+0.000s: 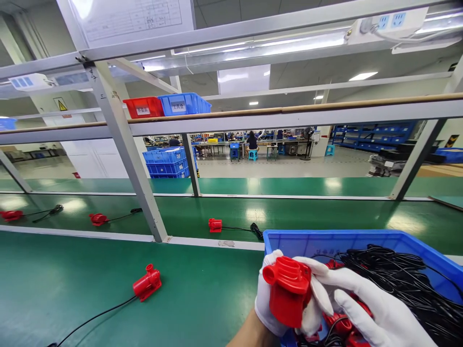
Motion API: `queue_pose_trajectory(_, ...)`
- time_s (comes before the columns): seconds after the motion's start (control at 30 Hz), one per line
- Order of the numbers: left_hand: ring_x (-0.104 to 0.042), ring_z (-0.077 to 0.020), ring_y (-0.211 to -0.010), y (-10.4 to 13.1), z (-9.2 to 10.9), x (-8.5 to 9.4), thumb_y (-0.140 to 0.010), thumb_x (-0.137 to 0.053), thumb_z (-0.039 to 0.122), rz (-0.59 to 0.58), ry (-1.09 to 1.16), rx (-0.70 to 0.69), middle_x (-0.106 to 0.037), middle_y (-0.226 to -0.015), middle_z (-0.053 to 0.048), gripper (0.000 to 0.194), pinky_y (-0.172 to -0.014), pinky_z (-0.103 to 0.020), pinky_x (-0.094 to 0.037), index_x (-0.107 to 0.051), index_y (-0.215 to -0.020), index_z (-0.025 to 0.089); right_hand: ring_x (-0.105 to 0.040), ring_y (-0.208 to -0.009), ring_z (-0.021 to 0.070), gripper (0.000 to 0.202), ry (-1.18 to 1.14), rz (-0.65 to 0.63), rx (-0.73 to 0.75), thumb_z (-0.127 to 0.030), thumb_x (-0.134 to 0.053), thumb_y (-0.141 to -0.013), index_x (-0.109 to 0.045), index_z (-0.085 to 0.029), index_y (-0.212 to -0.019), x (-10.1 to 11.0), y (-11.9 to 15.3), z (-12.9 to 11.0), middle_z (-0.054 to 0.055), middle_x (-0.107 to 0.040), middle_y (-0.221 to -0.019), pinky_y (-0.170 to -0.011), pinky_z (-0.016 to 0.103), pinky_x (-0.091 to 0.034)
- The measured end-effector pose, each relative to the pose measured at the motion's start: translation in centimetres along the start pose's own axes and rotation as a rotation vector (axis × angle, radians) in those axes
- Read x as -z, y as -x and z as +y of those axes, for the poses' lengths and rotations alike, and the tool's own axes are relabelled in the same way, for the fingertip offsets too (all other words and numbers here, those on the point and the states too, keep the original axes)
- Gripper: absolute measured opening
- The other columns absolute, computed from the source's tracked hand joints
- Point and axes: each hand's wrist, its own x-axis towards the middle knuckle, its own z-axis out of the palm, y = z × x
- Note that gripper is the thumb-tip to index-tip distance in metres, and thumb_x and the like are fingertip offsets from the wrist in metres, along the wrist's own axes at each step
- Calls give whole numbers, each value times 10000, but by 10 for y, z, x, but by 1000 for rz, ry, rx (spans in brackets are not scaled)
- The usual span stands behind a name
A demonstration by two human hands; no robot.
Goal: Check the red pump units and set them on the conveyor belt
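Note:
A red pump housing is held up in my gloved left hand, whose fingers wrap round it from the left and below. My gloved right hand comes in from the right with its fingers apart, the tips near or against the housing's right side. Beneath both hands stands a blue bin holding several red pumps and bundles of black cable. Another red pump with a black cord lies on the green table to the left.
Beyond a white edge strip, red pumps with cords lie spaced along a green surface. A metal post rises at the left. Red and blue bins sit on the shelf above. A seated person is far back.

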Motion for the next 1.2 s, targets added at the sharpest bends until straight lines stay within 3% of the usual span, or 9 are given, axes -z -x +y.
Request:
queue_pose_trajectory(0.17,-609,-209,-586,7,5,-4,-827,-450,642,-35,90,-69,-720,-673,-121,678,-671,-321,-463,-712,-1018,48,-677,-807,156,349,-67,24,-37,-472,-423,-973,-675,-253,-870,0,-1,-9,16,-702,-875,-751,194,-563)
queue_pose_trajectory(0.3,-610,-197,-611,11,8,-4,-873,-377,621,5,3,-131,-705,-688,-134,697,-685,-309,-453,-678,-1077,26,-612,-676,140,382,-101,63,-60,-497,-407,-971,-642,-241,-811,-1,0,-15,6,-644,-750,-649,187,-524)
queue_pose_trajectory(0.4,-624,-221,-727,13,12,-4,-918,-368,609,69,-242,-215,-707,-815,-146,659,-752,-342,-463,-635,-1161,57,-577,-650,138,402,-77,59,-49,-518,-393,-968,-596,-236,-765,0,2,-11,2,-612,-722,-631,197,-503)
queue_pose_trajectory(0.53,-613,-246,-855,17,11,-1,-890,-500,623,185,-677,-424,-655,-989,-118,593,-828,-377,-466,-549,-1259,161,-610,-744,159,397,-52,-81,-9,-563,-371,-956,-599,-250,-867,3,3,-3,4,-639,-833,-709,227,-518)
queue_pose_trajectory(0.63,-607,-289,-942,20,7,6,-784,-645,632,242,-925,-603,-630,-1078,-132,645,-901,-413,-446,-550,-1257,203,-636,-823,178,364,4,-105,-91,-553,-404,-950,-622,-261,-939,2,1,0,11,-670,-919,-757,251,-523)
queue_pose_trajectory(0.8,-584,-394,-1090,26,6,26,-554,-838,609,213,-1162,-541,-699,-1048,-167,594,-1038,-520,-348,-672,-992,243,-654,-948,194,250,-79,-159,-66,-469,-475,-947,-628,-290,-1031,1,0,-4,9,-687,-1027,-875,266,-524)
queue_pose_trajectory(0.93,-612,-386,-1106,28,8,37,-519,-918,392,228,-1207,-745,-735,-981,-142,396,-1059,-548,-336,-656,-783,255,-648,-1033,207,301,-165,-190,7,-438,-462,-965,-585,-331,-1218,3,1,-7,18,-674,-1117,-926,280,-530)
queue_pose_trajectory(1.07,-634,-371,-1115,23,15,36,-537,-919,304,228,-1256,-966,-691,-1175,-170,635,-1025,-526,-414,-658,-1112,233,-581,-1205,238,403,-69,-104,123,-373,-568,-932,-536,-369,-1334,3,4,5,35,-573,-1353,-1005,299,-504)
queue_pose_trajectory(1.2,-640,-313,-1095,14,20,31,-668,-835,329,40,-1476,-1079,-606,-1295,-184,981,-943,-449,-500,-307,-1489,227,-575,-1198,245,427,-147,-96,166,-410,-568,-930,-521,-373,-1354,4,1,11,39,-559,-1366,-993,306,-510)
